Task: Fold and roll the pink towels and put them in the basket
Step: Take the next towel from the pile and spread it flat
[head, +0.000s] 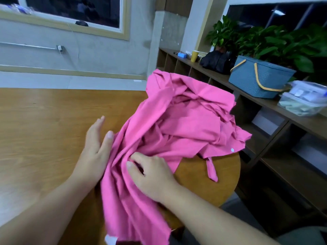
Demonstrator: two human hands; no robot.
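- While the crumpled pink cloth towels (178,124) lie heaped on the wooden table (44,121), the left hand (95,147) rests flat, fingers straight, against them.
- Right hand (152,175) pinches a fold.
- Blue woven basket (258,79) sits apart on the shelf.

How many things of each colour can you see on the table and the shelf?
Pink: 1, crumpled pink cloth pile on the wooden table
Blue: 2, woven blue basket with yellow handles, small blue box
Yellow: 1, yellow paper cup
Black: 1, black bag
Total: 5
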